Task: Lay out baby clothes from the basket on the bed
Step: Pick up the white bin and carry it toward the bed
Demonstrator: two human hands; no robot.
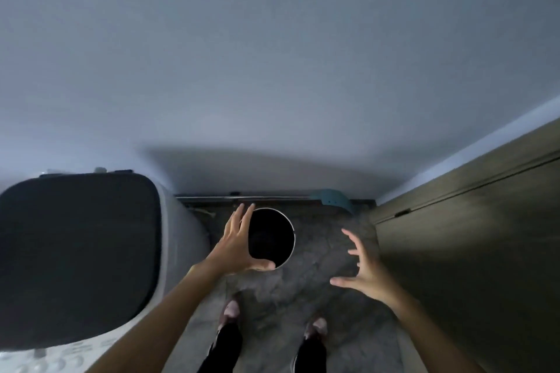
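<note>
A round container (289,232) with a pale rim and a dark inside stands on the floor by the wall, straight ahead of me. Its contents are too dark to make out. My left hand (238,247) is spread wide over its left rim, thumb near the front edge, holding nothing. My right hand (365,271) hovers to the container's right with fingers splayed and curled, apart from it and empty. No baby clothes or bed show in this view.
A large appliance with a dark lid (75,257) and pale body fills the left. A dark wooden cabinet (469,251) runs along the right. A teal object (335,198) lies against the wall. My feet (230,310) stand on grey marbled floor (318,251).
</note>
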